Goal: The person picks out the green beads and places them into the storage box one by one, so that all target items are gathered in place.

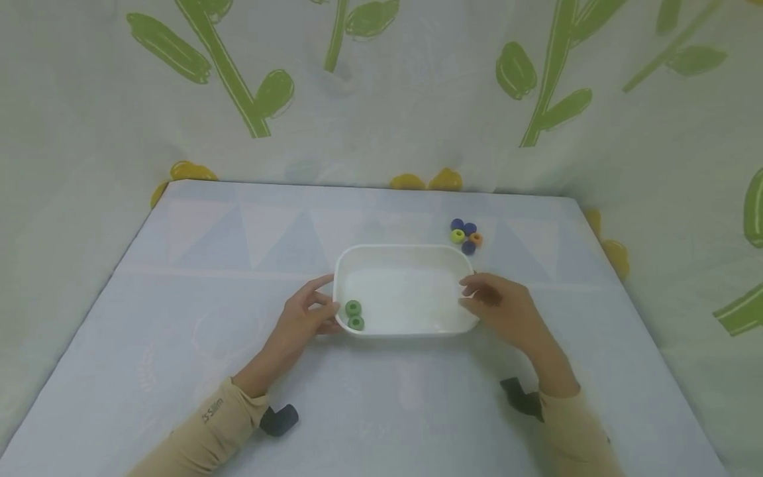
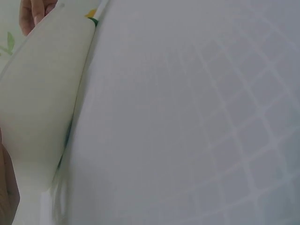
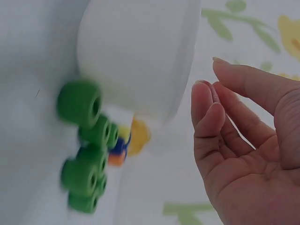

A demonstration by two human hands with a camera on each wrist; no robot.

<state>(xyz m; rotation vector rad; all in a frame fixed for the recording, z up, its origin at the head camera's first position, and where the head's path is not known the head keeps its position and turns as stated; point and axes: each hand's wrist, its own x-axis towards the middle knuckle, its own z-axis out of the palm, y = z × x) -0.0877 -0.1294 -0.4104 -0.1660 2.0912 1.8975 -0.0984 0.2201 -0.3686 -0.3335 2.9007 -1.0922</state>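
A white rectangular tray (image 1: 405,334) lies across the middle of the table, with two green beads (image 1: 354,308) at its left end. My left hand (image 1: 304,315) grips that end, thumb at the rim and fingers around the outside. In the left wrist view only part of the left hand (image 2: 8,187) shows, beside the tray wall (image 2: 47,89). My right hand (image 1: 507,308) is at the tray's right end, fingers loosely bent, with a gap between thumb and fingertips in the right wrist view. Several green beads (image 3: 82,176) appear beside the tray there; the right hand hides that spot from the head view.
Behind the tray's right corner sit several beads: blue (image 1: 469,247), yellow (image 1: 457,236) and orange (image 1: 475,239). Black wrist pieces (image 1: 279,421) stick out from both sleeves. A leaf-patterned cloth (image 1: 381,119) hangs beyond the table's back edge.
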